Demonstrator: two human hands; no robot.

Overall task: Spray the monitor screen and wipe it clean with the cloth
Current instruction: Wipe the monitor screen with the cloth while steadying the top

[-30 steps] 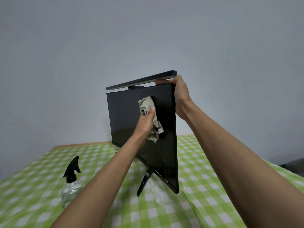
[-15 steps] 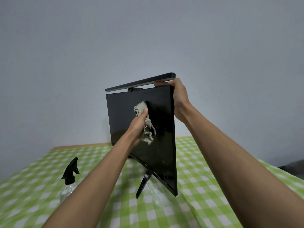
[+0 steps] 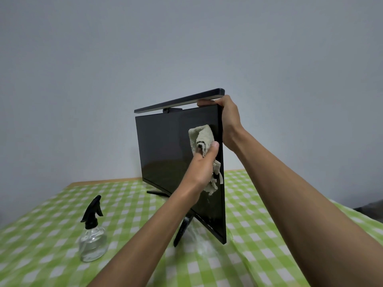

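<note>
— On the table (image 3: 259,235) with the green checked cover, what stood there?

— A dark monitor (image 3: 165,154) on a thin black stand (image 3: 182,230), turned so its right edge came nearest the person. A slim black light bar (image 3: 178,101) sat clipped along its top.

— And the hands?

— The right hand (image 3: 228,121) was wrapped around the top right corner of the monitor, fingers curled over the front edge just under the light bar, thumb side behind the panel. The left hand (image 3: 204,166) was closed on a crumpled beige cloth (image 3: 202,137) and pressed it against the right part of the screen. One bunch of cloth stuck up above the thumb, and a looser tail hung below the palm.

— Was the screen wet?

— Pale specks showed on the lower right of the glass and on the stand. A damp-looking smear lay on the cover just beneath the near corner.

— Where was the spray bottle (image 3: 93,235)?

— Upright on the table, well to the left of the monitor, apart from both hands. Clear round body, black trigger head. A plain grey wall (image 3: 186,48) stood behind it all.
</note>
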